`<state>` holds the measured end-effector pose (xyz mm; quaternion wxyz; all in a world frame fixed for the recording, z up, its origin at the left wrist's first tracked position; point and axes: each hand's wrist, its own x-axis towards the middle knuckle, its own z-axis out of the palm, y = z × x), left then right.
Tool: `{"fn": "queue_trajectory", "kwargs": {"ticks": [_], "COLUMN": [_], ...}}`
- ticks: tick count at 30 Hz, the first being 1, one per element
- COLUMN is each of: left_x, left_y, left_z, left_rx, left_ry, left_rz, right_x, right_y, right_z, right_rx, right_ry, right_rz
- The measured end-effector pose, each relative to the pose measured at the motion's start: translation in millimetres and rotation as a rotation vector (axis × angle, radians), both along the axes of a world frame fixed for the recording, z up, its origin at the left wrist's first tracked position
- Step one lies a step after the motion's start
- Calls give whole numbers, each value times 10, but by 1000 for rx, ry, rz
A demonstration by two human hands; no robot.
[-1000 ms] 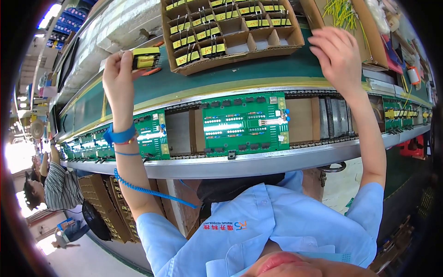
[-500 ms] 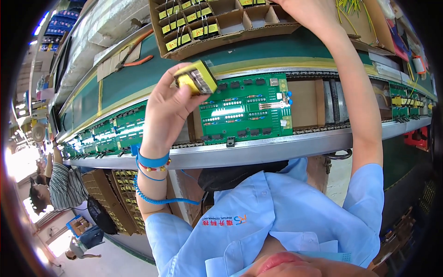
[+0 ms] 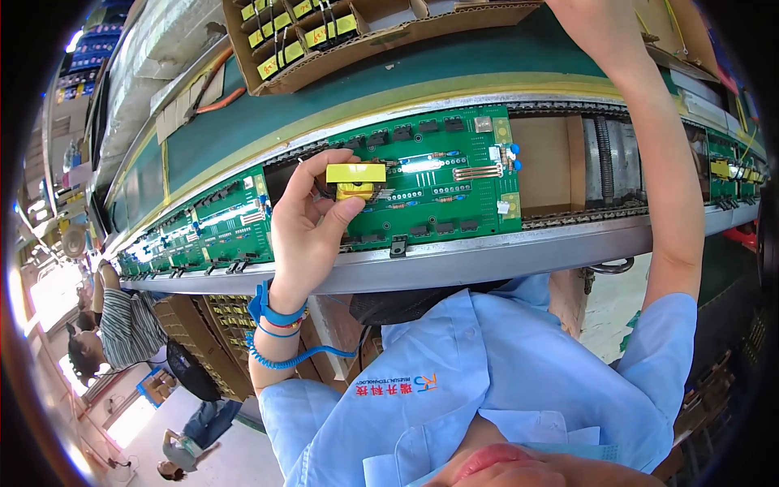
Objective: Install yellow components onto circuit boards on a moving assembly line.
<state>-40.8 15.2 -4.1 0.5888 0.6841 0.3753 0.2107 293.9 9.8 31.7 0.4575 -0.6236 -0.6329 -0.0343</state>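
Held block: a chunky yellow-and-black block with thin metal pins; it is in the left hand, above the left part of the flat green circuit board.
Left grip: the thumb and a finger pinch the block, thumb on the near side, finger by its left end.
Way from the grip: the block sits at the fingertips, up and to the right of the palm.
Long side: its flat yellow strip runs left to right, much like the board's long side; the pins seem to poke out to the right.
Block and board: I cannot tell if they touch.
Nearer hand: the left; the right hand is well apart, up by the right end of the brown cardboard box with little rooms.
Right grip: its fingers go past the top edge, so I cannot tell.
Box writing: red marks on the bright yellow labels of the blocks inside.
Shirt writing: a small red, orange and blue mark on the light blue cloth shirt, upside down here.
Block writing: none I can make out.
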Motion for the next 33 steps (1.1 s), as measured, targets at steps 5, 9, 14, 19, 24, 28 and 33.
{"fn": "queue_trajectory", "kwargs": {"ticks": [5,9,14,19,24,28,33], "left_x": [20,171,316,385,384,467,459], "left_y": [-24,-72,-145,-167,-104,-119,-246], "left_z": [14,160,256,301,291,327,255], "left_rx": [133,554,842,932,986,1007,1237], "left_ry": [77,287,469,530,537,612,700], "left_rz": [-23,-174,-323,-374,-414,-494,-473], "right_x": [-90,101,-40,-92,-109,-36,-41], "right_y": [-44,-59,-222,-275,-266,-206,-253], "right_z": [-9,-136,-62,-3,-25,-126,-79], "right_rx": [130,253,48,-98,-68,-63,-21], "right_ry": [24,-432,-295,-310,-301,-315,-309], "right_rz": [98,121,102,26,42,37,72]}}
